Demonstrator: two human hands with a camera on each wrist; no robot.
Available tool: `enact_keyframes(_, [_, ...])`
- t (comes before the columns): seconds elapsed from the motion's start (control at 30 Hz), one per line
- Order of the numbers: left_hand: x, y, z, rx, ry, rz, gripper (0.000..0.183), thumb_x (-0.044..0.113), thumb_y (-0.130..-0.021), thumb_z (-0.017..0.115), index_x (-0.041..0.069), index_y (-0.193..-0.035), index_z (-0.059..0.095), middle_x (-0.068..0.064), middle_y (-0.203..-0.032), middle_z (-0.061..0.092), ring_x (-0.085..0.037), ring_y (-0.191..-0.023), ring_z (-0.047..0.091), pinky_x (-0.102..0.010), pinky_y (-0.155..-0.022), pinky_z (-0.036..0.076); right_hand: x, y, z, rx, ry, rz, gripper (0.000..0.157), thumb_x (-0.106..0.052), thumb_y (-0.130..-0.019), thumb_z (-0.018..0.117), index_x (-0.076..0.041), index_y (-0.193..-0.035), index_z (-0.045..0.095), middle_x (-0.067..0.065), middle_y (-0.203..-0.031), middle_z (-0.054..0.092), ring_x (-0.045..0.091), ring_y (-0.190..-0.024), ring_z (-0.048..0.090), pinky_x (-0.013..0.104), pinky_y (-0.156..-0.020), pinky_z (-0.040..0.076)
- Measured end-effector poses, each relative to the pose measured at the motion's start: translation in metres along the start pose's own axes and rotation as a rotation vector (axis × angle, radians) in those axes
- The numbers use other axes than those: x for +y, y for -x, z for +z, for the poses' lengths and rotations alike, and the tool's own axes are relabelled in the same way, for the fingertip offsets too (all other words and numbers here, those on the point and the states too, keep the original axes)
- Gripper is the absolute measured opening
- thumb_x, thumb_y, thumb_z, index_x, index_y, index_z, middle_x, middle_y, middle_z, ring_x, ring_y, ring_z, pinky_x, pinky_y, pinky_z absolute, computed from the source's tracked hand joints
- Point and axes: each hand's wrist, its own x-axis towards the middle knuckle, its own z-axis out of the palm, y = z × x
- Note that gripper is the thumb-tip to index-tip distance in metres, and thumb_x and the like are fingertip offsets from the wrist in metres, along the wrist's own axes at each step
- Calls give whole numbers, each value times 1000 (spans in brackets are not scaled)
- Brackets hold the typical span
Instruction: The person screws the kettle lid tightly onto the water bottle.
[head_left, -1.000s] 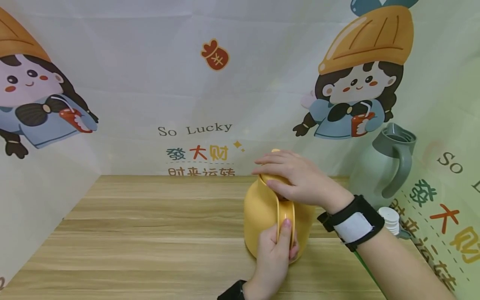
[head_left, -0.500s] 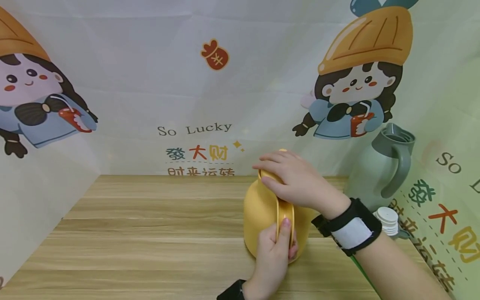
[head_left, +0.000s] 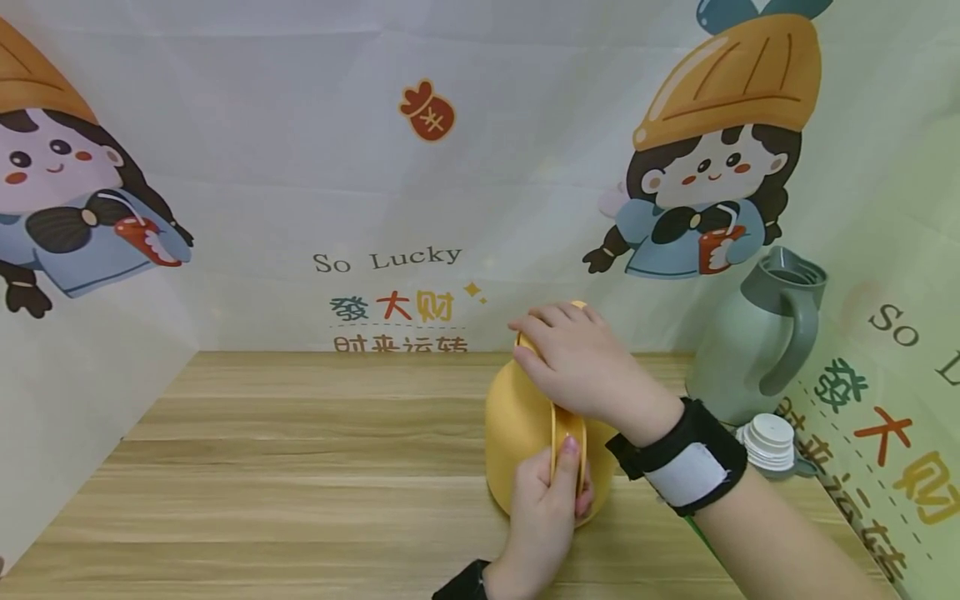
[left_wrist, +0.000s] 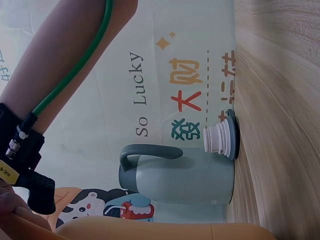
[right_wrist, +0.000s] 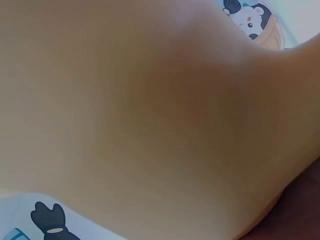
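Left hand (head_left: pixel 542 508), seen from the head camera, holds the handle (head_left: pixel 567 423) of a yellow pitcher (head_left: pixel 516 442), its thumb laid along the near side and its fingers wrapped round. The pitcher stands upright on the wood-grained table (head_left: pixel 300 467), right of the middle of the view. Right hand (head_left: pixel 581 354) covers the pitcher's top, fingers bent toward the far side; what lies beneath the palm is hidden, so its hold cannot be told. A black wristband (head_left: pixel 678 442) circles that arm. To the right stand a grey-green jug (head_left: pixel 738 350) and, just beside it, a white ribbed stopper (head_left: pixel 771 437), near the printed backdrop (head_left: pixel 525 183).

From the left wrist, turned sideways, the pitcher's orange-yellow side runs along the bottom edge, with part of the right hand against it at left. A green cable (left_wrist: pixel 75 67) follows the right forearm (left_wrist: pixel 55 55).

From the right wrist, a blurred tan surface fills most of the view, too close to identify.
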Motion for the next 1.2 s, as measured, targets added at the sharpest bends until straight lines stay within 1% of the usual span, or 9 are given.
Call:
enact_keyframes(0.27, [-1,1,-1,1,-2,2,45,16,-102,36,-4,-63,44,-17,-48,38,-11,-43,35,-18,-42,29,-6,-1,3,-7,15,93,37,-33,-98,41,-11,-126,51,10,-126,49,30,-118,38,52,-99,25])
enact_keyframes(0.43, [-1,0,0,-3,4,14,45,15,-102,36,-4,-62,43,-17,-48,37,-10,-42,34,-18,-41,28,-12,-2,3,-3,35,170,38,-33,-98,41,-9,-126,50,14,-128,47,34,-118,38,54,-98,25])
enact_keyframes(0.6, [1,1,0,-14,46,6,46,16,-102,36,-5,-61,41,-15,-48,35,-10,-42,33,-18,-40,26,-18,-3,5,14,44,229,40,-34,-98,40,-8,-126,49,16,-126,47,36,-115,38,56,-96,24])
enact_keyframes(0.73, [3,1,0,-10,49,-13,47,16,-102,36,-5,-60,40,-13,-48,35,-9,-42,32,-19,-40,25,-22,-4,5,38,53,259,39,-33,-98,40,-6,-123,51,16,-119,49,37,-111,39,57,-93,26])
enact_keyframes(0.83, [4,1,0,-8,40,-32,48,17,-102,37,-5,-60,40,-10,-49,37,-9,-42,32,-18,-40,25,-23,-5,5,38,54,278,39,-34,-98,40,-5,-121,52,17,-116,50,38,-109,39,57,-90,27])
enact_keyframes(0.97, [4,0,0,-9,45,-46,48,18,-102,37,-5,-60,40,-8,-50,37,-9,-42,32,-18,-40,26,-25,-5,4,24,53,298,40,-35,-98,39,-5,-120,52,16,-115,50,37,-109,39,57,-90,27])
enact_keyframes(1.2, [3,0,0,-3,55,-44,49,20,-102,38,-3,-59,38,-11,-49,36,-10,-41,33,-18,-39,26,-25,-5,4,16,59,313,41,-35,-98,39,-5,-124,50,16,-118,49,37,-109,40,56,-90,28])
